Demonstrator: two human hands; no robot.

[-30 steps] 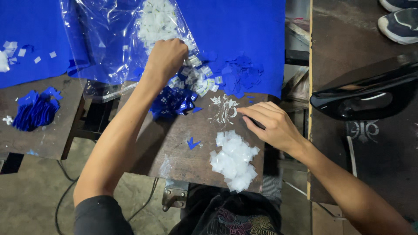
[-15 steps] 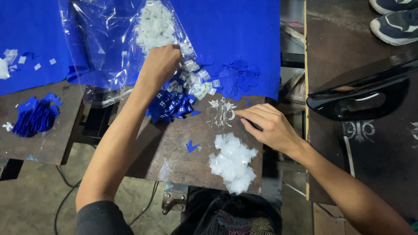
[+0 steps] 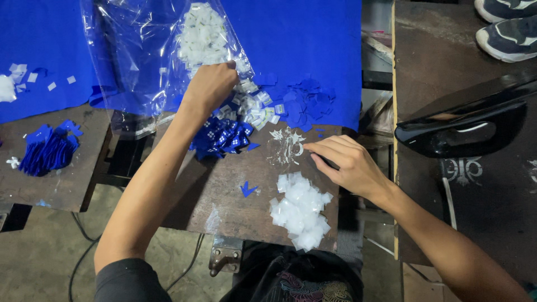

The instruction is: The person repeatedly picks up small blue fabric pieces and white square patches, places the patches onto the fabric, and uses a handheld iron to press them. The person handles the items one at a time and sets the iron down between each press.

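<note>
The left hand [image 3: 210,86] is seen curled, fingertips pressed into small white square labels [image 3: 251,109] spilling from the clear plastic bag [image 3: 140,56] directly beneath, while the right hand [image 3: 344,165], fingers loosely together, rests empty on the brown wooden board [image 3: 224,190].

bright blue cloth sheet [image 3: 313,45] at twelve o'clock; clear plastic bag of white square tags [image 3: 204,36] upon it. dark brown worn bench [image 3: 224,196] bears a white frosted pile of plastic squares [image 3: 299,210] at five o'clock and blue white-dotted patches [image 3: 224,137] at centre.
</note>
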